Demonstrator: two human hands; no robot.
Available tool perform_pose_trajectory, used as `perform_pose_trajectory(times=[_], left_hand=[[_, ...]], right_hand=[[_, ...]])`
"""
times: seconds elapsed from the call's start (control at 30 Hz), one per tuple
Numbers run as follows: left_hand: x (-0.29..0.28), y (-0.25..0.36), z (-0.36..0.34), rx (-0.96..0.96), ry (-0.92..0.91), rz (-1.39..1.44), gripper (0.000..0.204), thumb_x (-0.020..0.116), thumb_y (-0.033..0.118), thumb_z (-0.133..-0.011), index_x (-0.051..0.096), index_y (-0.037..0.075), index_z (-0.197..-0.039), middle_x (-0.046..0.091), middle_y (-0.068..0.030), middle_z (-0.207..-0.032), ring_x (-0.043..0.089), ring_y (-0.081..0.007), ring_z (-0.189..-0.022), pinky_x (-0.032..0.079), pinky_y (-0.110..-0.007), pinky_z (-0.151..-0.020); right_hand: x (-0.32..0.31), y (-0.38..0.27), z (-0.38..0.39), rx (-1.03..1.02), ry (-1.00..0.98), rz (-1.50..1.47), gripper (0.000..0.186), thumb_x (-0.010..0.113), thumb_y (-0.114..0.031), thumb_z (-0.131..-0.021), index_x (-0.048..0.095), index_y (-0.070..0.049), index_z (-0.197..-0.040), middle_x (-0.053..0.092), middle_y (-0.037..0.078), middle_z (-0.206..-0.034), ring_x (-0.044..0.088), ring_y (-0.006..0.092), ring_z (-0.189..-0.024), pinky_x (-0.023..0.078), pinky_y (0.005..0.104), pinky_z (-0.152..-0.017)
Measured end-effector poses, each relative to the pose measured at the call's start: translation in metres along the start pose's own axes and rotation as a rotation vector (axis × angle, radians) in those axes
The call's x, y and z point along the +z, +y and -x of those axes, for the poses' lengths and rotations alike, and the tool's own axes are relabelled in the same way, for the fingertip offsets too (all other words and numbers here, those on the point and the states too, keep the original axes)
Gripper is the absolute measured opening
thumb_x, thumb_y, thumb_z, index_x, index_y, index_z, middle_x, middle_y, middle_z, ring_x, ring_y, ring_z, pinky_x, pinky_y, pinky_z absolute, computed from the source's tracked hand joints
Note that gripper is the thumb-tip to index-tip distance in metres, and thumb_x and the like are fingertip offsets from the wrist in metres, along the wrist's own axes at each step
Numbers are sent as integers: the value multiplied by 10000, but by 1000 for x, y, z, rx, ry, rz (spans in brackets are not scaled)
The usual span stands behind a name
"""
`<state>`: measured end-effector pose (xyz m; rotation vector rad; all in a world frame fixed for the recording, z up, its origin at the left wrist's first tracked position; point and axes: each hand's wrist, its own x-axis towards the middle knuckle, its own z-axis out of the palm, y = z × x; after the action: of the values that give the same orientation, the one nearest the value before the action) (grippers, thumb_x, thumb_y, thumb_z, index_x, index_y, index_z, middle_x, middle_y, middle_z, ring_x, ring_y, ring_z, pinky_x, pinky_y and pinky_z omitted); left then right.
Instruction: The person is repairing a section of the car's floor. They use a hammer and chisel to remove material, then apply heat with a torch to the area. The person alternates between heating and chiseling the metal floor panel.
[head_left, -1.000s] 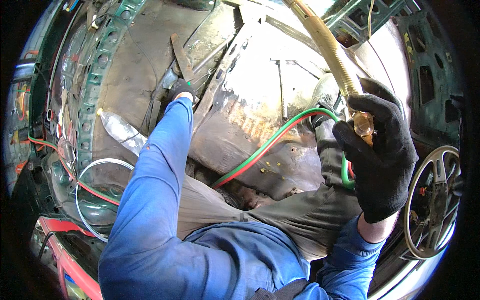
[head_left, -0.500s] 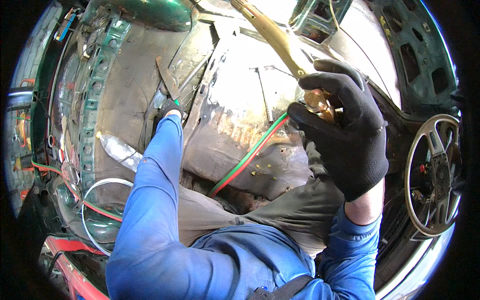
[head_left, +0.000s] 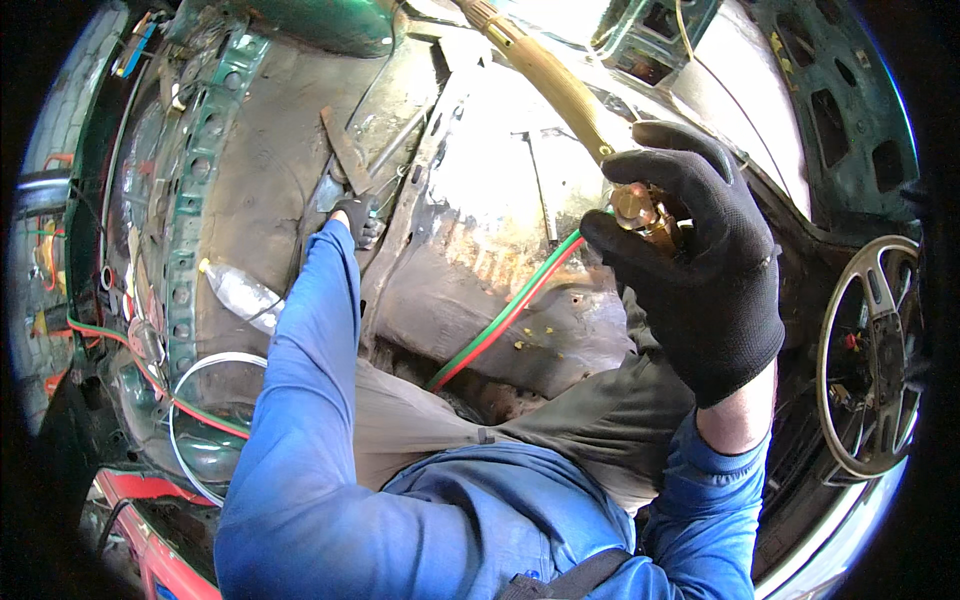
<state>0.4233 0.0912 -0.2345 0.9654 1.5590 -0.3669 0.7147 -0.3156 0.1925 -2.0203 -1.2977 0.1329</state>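
My right hand [head_left: 700, 250], in a black glove, is closed around the brass valve end [head_left: 634, 207] of a gas torch. Its long ribbed brass-coloured handle [head_left: 545, 80] points up and away from me. A paired red and green hose [head_left: 510, 308] runs from beside the glove down between my legs. Farther off to the left, my left hand [head_left: 360, 222], gloved too, reaches down to the metal floor with its fingers curled. Whatever it may hold is too hidden to name. Just beyond it lie a flat rusty metal strip [head_left: 345, 152] and a metal rod [head_left: 402, 138].
I sit inside a stripped car body. A steering wheel [head_left: 872, 355] stands at the right. A clear plastic bottle [head_left: 240, 293] lies by the green perforated sill [head_left: 182, 290], near a coiled white cable [head_left: 175, 420]. A thin dark rod [head_left: 541, 185] rests on the bright floor panel.
My left hand has turned, so its curled fingers show more, and the green tip beside it shows less. The right hand keeps its grip on the torch. The whole view has shifted slightly.
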Motion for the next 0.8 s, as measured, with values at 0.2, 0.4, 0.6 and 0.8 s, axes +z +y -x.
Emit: perform_pose_trajectory(times=[0.2, 0.4, 0.6, 0.8], left_hand=[[-19, -46, 97, 421, -443, 625, 275, 622, 362, -1051, 671, 107, -1142, 759, -116, -996, 742, -288, -889, 614, -464, -849], [-3, -42, 276, 1024, -306, 773, 297, 566, 197, -1061, 597, 42, -1313, 715, -142, -1174, 719, -292, -1025, 581, -478, -957], [-13, -99, 309, 909, -242, 747, 338, 567, 271, -1058, 582, 100, -1349, 738, -99, -1161, 727, -198, -905, 569, -299, -735], [-31, -127, 266, 1009, -104, 837, 281, 545, 302, -1060, 638, 99, -1231, 738, -89, -1138, 725, -214, -954, 576, -352, -782]], right_hand=[[7, -9, 1, -46, 7, -52, 344, 871, -83, -829, 742, -49, -1145, 693, 155, -1302, 739, 262, -1075, 614, 365, -917], [19, -41, 1, -138, -4, -125, 319, 868, -157, -847, 747, -76, -1130, 697, 202, -1223, 710, 371, -1092, 586, 433, -929], [55, -65, 21, -184, -148, -169, 361, 874, -204, -859, 752, -78, -1175, 668, 233, -1297, 727, 383, -1059, 596, 423, -922], [75, -87, 64, -256, -285, -133, 365, 882, -191, -838, 767, -84, -1167, 661, 231, -1318, 704, 394, -1134, 584, 437, -968]])
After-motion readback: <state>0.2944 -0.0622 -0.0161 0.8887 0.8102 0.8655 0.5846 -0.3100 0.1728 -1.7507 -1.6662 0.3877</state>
